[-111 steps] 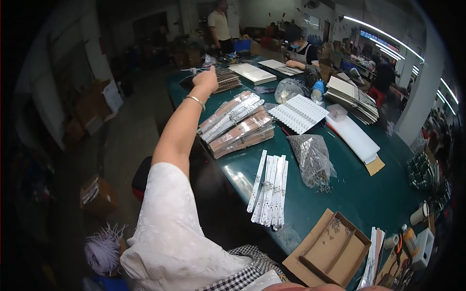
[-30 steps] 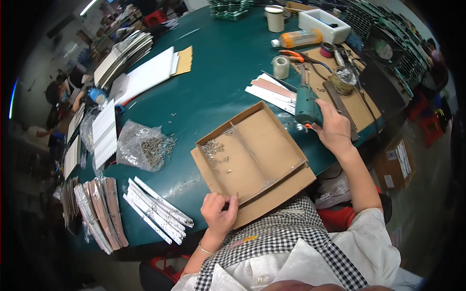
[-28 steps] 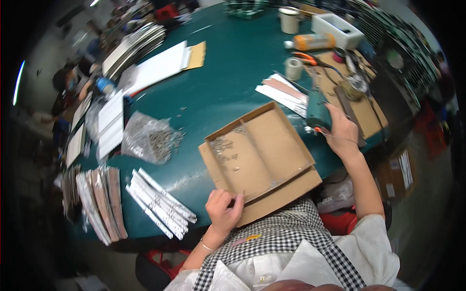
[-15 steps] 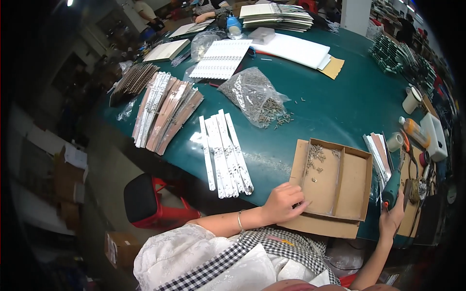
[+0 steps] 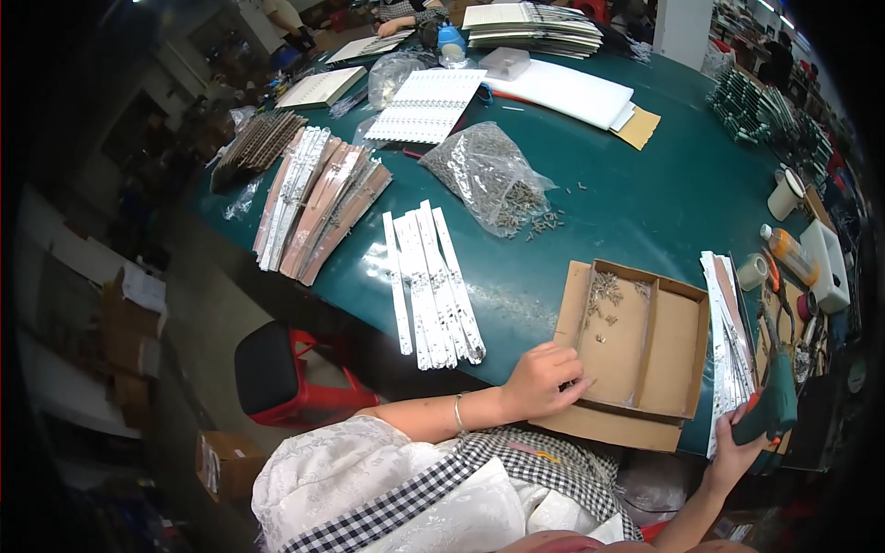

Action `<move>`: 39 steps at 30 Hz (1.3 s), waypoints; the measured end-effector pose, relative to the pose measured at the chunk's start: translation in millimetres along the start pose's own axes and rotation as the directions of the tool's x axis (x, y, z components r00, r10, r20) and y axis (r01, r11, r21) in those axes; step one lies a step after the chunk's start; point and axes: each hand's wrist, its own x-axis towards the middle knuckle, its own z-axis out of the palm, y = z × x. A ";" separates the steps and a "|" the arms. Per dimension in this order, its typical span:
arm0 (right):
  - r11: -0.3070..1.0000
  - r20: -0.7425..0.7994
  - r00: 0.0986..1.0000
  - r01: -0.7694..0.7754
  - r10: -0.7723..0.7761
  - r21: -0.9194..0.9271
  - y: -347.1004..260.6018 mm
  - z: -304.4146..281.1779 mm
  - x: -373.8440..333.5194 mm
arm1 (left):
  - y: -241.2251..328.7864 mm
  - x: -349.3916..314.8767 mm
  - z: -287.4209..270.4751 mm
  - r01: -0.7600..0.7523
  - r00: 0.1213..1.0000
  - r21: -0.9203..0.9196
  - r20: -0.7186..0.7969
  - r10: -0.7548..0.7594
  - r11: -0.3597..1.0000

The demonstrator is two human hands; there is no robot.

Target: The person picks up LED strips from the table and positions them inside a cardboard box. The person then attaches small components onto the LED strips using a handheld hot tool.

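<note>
A worker's right hand point(image 5: 735, 452) grips a green pistol-shaped tool with orange-red parts point(image 5: 780, 401) at the near right of a dark green worktop point(image 5: 645, 212), while the left hand point(image 5: 542, 380), fingers curled, rests at the near left corner of a shallow brown cardboard tray point(image 5: 671, 361); whether those fingers pinch anything cannot be told. The tray sits on a flat piece of brown cardboard point(image 5: 636, 432), small silvery metal pieces point(image 5: 604, 291) scattered in its left compartment. Narrow white strips with dark spots point(image 5: 426, 290) lie fanned to the left, and a bundle of long white and pinkish strips point(image 5: 724, 341) lies between the tray and a pale roll of tape point(image 5: 752, 271). Beyond, a clear plastic bag point(image 5: 475, 166) holds more such pieces, some loose at its mouth, to the right of stacked pinkish-brown and silver strips point(image 5: 327, 205). Farther back lie a white perforated sheet point(image 5: 426, 106) and a smooth white slab point(image 5: 572, 94), with a second person's bare arm point(image 5: 399, 26) at the far side
</note>
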 end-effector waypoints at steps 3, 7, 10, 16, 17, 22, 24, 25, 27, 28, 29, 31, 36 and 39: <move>0.989 0.046 0.998 -0.046 0.040 0.144 -22.9 11.4 -27.5 | -0.9 -5.0 -1.1 -0.004 1.000 -0.009 0.004 0.004 1.000; 0.973 0.135 0.983 -0.149 0.126 0.178 -31.8 17.6 -54.6 | -1.8 -1.9 -1.1 0.003 1.000 -0.024 0.021 -0.002 1.000; 0.947 0.143 0.972 -0.215 0.184 0.241 -37.9 30.2 -68.4 | -4.4 -1.3 -1.1 -0.009 0.998 -0.044 0.054 0.011 0.999; 0.902 0.152 0.955 -0.293 0.256 0.318 -24.2 41.4 -91.4 | -5.4 0.8 0.0 0.017 0.998 0.059 0.064 -0.021 0.998; 0.889 0.147 0.947 -0.320 0.287 0.326 -25.4 46.6 -94.5 | -5.4 0.9 0.2 0.028 0.996 0.062 0.078 -0.033 0.998; 0.954 0.155 0.972 -0.209 0.178 0.215 -21.6 75.4 -99.6 | 4.2 18.1 -3.8 0.022 0.982 0.123 0.185 -0.045 0.992; 0.946 0.160 0.965 -0.240 0.208 0.216 -28.9 86.8 -96.1 | 3.9 34.0 -4.0 -0.031 0.978 0.178 0.210 -0.007 0.984; 0.961 0.184 0.971 -0.190 0.153 0.203 -24.0 88.6 -97.2 | 8.0 42.8 -7.0 -0.022 0.968 0.255 0.249 -0.043 0.967; 0.968 0.070 0.994 -0.093 0.079 0.233 -20.8 101.1 -96.1 | 3.5 56.3 -4.7 -0.057 0.961 0.308 0.276 -0.031 0.950; 0.991 0.219 0.968 0.108 -0.122 0.076 -11.0 91.8 -90.8 | 0.9 61.5 -3.6 -0.088 0.955 0.368 0.294 -0.026 0.926; 0.996 0.198 0.976 0.084 -0.090 0.038 -14.6 91.8 -91.1 | -2.5 63.4 -1.2 -0.069 0.947 0.385 0.314 -0.060 0.920; 0.998 0.174 0.983 0.061 -0.060 -0.001 -9.0 89.6 -96.4 | -8.2 68.1 6.7 -0.078 0.935 0.432 0.345 -0.084 0.899; 0.998 0.082 0.995 0.059 -0.062 0.038 4.7 75.6 -98.0 | -12.5 72.3 13.1 -0.050 0.909 0.491 0.384 -0.164 0.870; 0.989 0.190 0.982 -0.014 -0.014 0.145 -3.2 69.5 -80.0 | -8.9 73.2 13.7 -0.099 0.942 0.435 0.332 -0.057 0.895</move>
